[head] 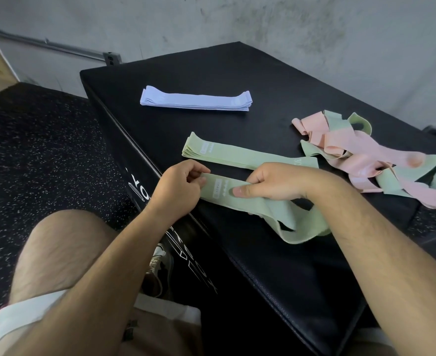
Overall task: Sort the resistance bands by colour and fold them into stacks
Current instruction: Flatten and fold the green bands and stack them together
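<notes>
Green band [219, 188] held flat just beside the green stack [237, 155].
The left hand [183, 183] pinches the band's end. The right hand [276, 181] grips it with the thumb pressed on top, on the person's side of the green stack on the black padded box [276, 80]. Beyond the green stack lies a lilac stack [196, 98]; to its right is a tangled pink and green pile [366, 155].

So I'm reaching both bare forearms forward, side by side. My left hand [183, 185] is pinching one end of the green band [260, 209] with curled fingers, and my right hand [276, 181] is gripping it just beside, thumb lying flat on top.
</notes>
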